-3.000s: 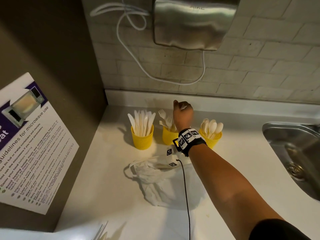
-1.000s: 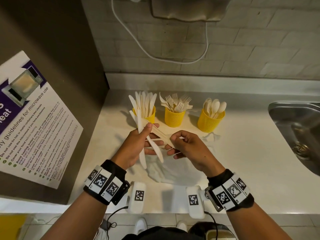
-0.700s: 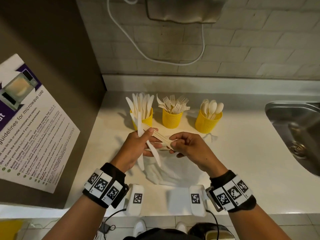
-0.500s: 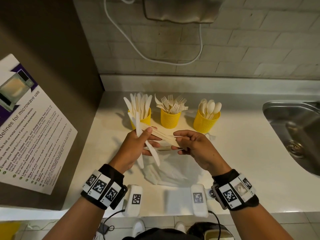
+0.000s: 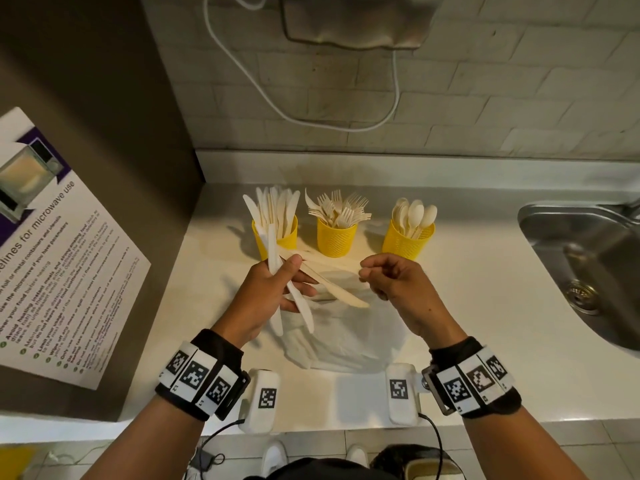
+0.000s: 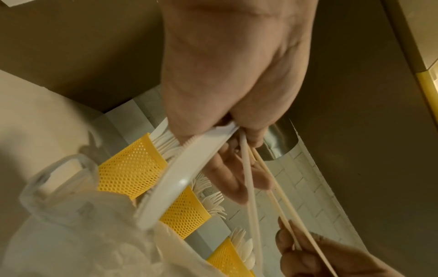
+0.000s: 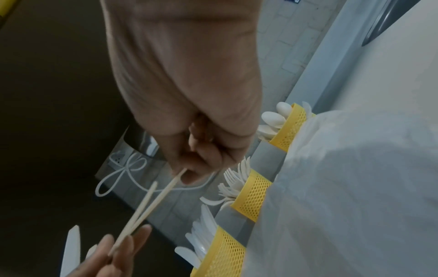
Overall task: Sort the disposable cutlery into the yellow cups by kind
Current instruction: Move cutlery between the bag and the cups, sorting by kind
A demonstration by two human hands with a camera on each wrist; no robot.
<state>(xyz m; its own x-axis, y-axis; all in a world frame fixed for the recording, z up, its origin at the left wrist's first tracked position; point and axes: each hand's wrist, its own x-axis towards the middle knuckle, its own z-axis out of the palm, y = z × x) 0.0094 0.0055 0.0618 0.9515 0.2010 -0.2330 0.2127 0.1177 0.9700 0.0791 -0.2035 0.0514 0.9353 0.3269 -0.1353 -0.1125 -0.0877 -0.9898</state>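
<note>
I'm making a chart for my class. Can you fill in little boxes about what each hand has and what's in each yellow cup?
left hand: grips a bunch of white and tan knives
right hand: pinches the end of one thin tan knife
left cup: knives
middle cup: forks
right cup: spoons
under the hands: crumpled white plastic bag
far right: metal sink

1. Three cups (image 5: pixel 274 233), far on the counter: yellow, with a fine mesh pattern.
2. Knives (image 5: pixel 277 209), forks (image 5: pixel 337 211) and spoons (image 5: pixel 414 214) in them: white to cream.
3. Bag (image 5: pixel 343 341): white.
4. Counter (image 5: pixel 485 306): cream.
5. Sink (image 5: pixel 588 258), right: steel grey.
6. Wristbands (image 5: pixel 197 374): black, with black-and-white square codes.
</note>
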